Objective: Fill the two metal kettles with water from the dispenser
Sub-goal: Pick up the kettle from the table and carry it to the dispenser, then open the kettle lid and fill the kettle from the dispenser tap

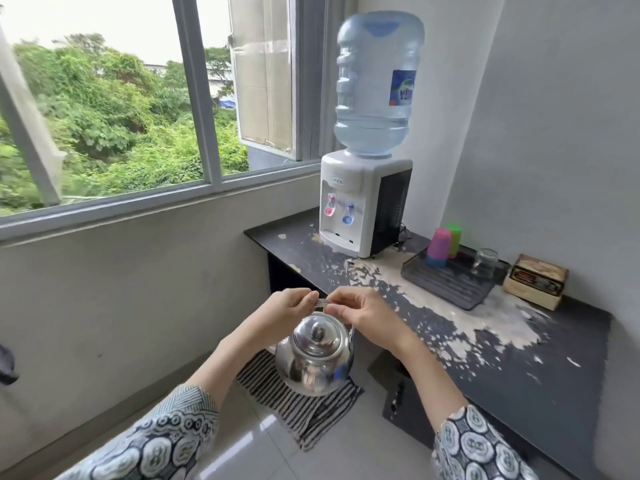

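A shiny metal kettle [313,356] with its lid on hangs in the air in front of me, above the floor and short of the table. My left hand [289,308] and my right hand [360,311] both pinch its thin wire handle from either side. The white water dispenser [360,199] stands at the far end of the dark table, with a blue bottle [375,88] on top and a red tap [330,206] and blue tap [349,214] in front. Only one kettle is in view.
The worn black table [502,348] runs along the right wall. On it sit a dark tray [450,282] with pink and green cups and a glass jar, and a small box [535,282]. A striped cloth [311,407] lies on the tiled floor under the kettle.
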`<control>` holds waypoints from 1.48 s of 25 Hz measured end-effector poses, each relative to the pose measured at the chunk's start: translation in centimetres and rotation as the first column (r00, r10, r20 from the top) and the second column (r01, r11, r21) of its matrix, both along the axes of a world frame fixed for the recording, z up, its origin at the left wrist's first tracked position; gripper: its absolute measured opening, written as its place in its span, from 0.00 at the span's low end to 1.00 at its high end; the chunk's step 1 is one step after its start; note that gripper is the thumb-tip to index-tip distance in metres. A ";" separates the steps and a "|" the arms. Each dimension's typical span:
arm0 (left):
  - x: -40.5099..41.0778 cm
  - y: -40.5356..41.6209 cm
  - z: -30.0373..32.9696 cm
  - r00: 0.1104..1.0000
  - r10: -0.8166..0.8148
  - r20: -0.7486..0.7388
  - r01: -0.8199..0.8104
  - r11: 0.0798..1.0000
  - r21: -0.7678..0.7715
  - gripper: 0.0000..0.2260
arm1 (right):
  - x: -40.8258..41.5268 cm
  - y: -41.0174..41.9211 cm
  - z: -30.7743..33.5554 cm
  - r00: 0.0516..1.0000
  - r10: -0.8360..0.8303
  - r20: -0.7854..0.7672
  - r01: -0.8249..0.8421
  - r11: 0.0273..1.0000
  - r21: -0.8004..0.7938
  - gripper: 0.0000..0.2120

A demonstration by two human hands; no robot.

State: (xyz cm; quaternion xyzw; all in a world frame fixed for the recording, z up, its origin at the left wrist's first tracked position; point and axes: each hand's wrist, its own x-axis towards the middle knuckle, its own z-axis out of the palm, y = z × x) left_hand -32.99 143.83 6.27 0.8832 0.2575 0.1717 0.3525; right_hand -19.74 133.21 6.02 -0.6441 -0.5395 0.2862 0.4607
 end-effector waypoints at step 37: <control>38.9 57.0 -12.6 0.799 -0.467 -0.380 0.507 0.862 0.006 0.15 | 34.1 53.2 -13.4 0.898 -0.439 0.037 0.430 0.854 -0.293 0.03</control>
